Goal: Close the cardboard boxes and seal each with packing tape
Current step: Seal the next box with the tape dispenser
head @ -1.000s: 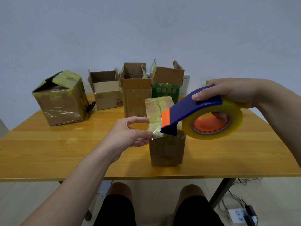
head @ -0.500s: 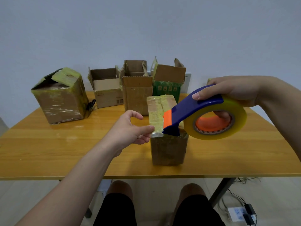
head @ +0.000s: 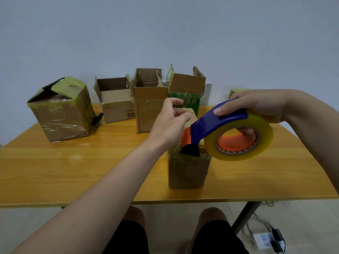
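Observation:
A small cardboard box [head: 189, 171] stands near the front edge of the wooden table [head: 73, 171], its top covered with yellowish tape. My left hand [head: 170, 123] hovers over the box top with its fingers loosely spread; whether it touches the tape is hidden. My right hand [head: 256, 105] grips a blue and orange tape dispenser [head: 220, 123] carrying a yellow tape roll [head: 264, 140]. The dispenser's front tip sits at the box's top front edge.
At the back left stands a larger taped box [head: 60, 114] with a torn top. Three open boxes line the back: a low one [head: 117, 103], a tall one [head: 149, 109] and a green-sided one [head: 187, 92]. A power strip [head: 266, 242] lies on the floor.
My left hand has let go of the tape at the box's front edge and moved up and back over the box top. The dispenser has stayed close to the same spot.

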